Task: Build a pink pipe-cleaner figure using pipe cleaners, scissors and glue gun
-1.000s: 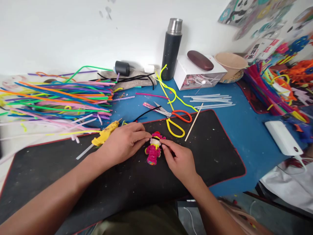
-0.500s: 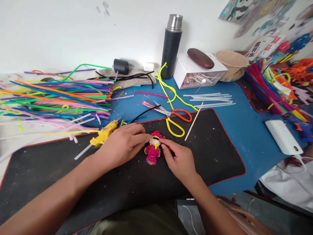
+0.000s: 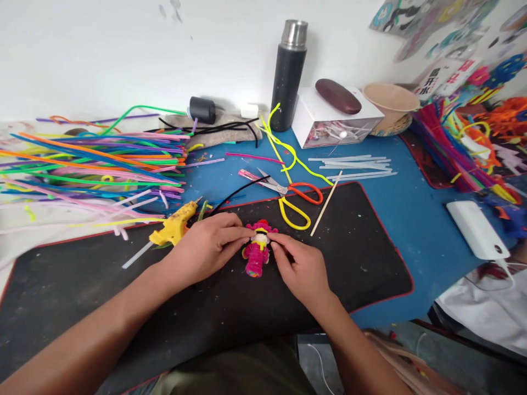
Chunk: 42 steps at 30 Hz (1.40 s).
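Note:
A small magenta pipe-cleaner figure (image 3: 255, 259) with yellow trim and a white band lies on the black mat (image 3: 354, 247), its hat end away from me. From the left, my left hand (image 3: 212, 241) pinches at the figure's face, thumb and fingers closed. My right hand (image 3: 302, 266) grips the opposite side of the same white and black part with thumb and forefinger. Fingertips hide what exactly is pinched there. A black pipe cleaner (image 3: 239, 190) sticks out beyond my left hand. Beside that hand lies a yellow glue gun (image 3: 175, 224) with a glue stick in its back.
Scissors (image 3: 294, 206) and a wooden stick (image 3: 326, 203) lie beyond my hands. Many coloured pipe cleaners (image 3: 102, 159) are heaped at left. Behind stand a black thermos (image 3: 288, 82), a white box (image 3: 315, 118) and a bowl (image 3: 389, 99). Glue sticks (image 3: 358, 164) and a power bank (image 3: 477, 230) lie right.
Both hands stay at the figure's face with almost the same grip. My left fingers have shifted slightly, and more of the figure's hat shows. The view has moved a little.

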{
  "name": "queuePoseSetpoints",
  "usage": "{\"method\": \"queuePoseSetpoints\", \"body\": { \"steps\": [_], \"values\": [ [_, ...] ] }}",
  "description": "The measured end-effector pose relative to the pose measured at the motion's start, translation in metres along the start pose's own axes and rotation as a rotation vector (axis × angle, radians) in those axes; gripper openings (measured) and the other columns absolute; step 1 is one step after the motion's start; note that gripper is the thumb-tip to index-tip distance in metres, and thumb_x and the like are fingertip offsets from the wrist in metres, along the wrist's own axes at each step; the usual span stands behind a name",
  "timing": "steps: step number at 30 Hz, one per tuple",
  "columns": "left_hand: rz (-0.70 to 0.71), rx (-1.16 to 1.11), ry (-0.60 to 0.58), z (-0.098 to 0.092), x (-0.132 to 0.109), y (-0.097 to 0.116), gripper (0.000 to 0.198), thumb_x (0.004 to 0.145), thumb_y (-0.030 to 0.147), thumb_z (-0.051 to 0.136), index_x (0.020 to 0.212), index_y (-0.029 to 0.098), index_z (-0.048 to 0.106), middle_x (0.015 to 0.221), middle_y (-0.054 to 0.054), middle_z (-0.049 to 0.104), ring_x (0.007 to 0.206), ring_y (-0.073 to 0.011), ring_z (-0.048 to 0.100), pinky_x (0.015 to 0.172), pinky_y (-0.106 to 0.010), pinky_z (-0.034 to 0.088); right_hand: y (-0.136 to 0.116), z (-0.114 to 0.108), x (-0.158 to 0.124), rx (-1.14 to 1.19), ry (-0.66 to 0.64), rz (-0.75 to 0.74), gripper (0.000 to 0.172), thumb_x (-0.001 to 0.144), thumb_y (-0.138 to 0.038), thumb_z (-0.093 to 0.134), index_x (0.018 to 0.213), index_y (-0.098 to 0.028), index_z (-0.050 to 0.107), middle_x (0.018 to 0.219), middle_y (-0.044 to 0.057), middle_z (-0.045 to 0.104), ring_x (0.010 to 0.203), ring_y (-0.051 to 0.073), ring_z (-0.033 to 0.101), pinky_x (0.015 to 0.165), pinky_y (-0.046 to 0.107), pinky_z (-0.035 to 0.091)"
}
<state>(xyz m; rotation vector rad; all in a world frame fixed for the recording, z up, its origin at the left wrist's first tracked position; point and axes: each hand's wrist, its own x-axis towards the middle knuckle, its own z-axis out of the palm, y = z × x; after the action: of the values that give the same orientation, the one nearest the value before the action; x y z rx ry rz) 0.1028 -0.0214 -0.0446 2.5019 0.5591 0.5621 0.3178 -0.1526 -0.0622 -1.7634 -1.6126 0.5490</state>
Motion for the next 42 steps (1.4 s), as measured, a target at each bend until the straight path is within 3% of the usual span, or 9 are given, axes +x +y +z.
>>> {"method": "queuePoseSetpoints", "body": {
  "steps": [15, 42],
  "values": [
    [-0.049, -0.002, -0.002, 0.0058, -0.0032, 0.0046, 0.027, 0.110, 0.024, 0.056, 0.121, 0.022, 0.081, 0.099, -0.007, 0.076, 0.092, -0.0205, 0.074, 0.080, -0.031, 0.061, 0.0006, -0.0008, 0.0003, 0.015, 0.001, -0.006, 0.027, 0.106, -0.023, 0.059, 0.122, -0.027, 0.080, 0.115, 0.003, 0.087, 0.097, 0.022, 0.085, 0.087, 0.032, 0.063],
    [0.034, 0.067, -0.005, 0.0028, -0.0005, 0.0075, 0.028, 0.111, 0.023, 0.054, 0.119, 0.015, 0.079, 0.095, -0.008, 0.074, 0.086, -0.0204, 0.070, 0.077, -0.031, 0.057, 0.0013, -0.0006, 0.0000, 0.020, 0.018, -0.020, 0.025, 0.105, -0.022, 0.061, 0.120, -0.024, 0.081, 0.113, 0.003, 0.087, 0.095, 0.022, 0.085, 0.086, 0.030, 0.064]
  ]
}}
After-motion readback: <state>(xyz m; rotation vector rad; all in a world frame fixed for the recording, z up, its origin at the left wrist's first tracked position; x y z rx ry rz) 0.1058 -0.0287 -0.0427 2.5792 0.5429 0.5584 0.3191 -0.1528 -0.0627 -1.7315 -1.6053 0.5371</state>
